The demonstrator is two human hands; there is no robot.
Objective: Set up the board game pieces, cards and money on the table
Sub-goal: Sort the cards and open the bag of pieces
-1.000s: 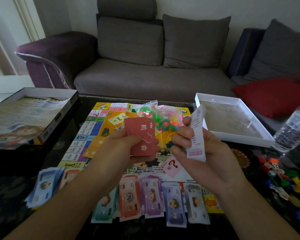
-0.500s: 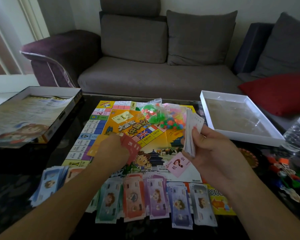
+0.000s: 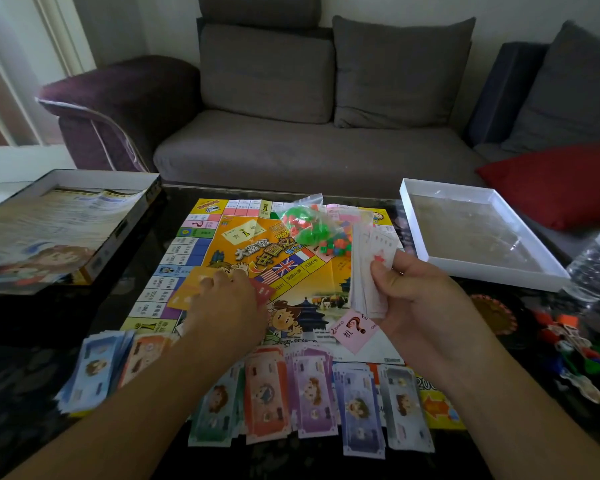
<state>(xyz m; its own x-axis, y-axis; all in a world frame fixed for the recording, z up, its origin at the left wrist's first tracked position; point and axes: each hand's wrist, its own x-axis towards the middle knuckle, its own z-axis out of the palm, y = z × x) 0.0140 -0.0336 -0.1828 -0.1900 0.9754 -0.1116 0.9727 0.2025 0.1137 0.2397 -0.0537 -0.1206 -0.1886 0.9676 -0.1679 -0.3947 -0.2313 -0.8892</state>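
Observation:
The game board lies open on the dark table. My left hand is down on the board, holding the red cards beside an orange card stack. My right hand grips a stack of white property cards upright above the board. A pink question-mark card lies under it. Piles of paper money lie in a row along the near edge, with more notes at the left. A clear bag of small coloured pieces rests on the board's far side.
The printed box lid sits at the left, the white box tray at the right. A water bottle and several coloured player tokens are at the right edge. A grey sofa stands behind the table.
My left hand has come down from chest height with the red cards to the board's left side. My right hand has turned the white cards upright and stayed to the right.

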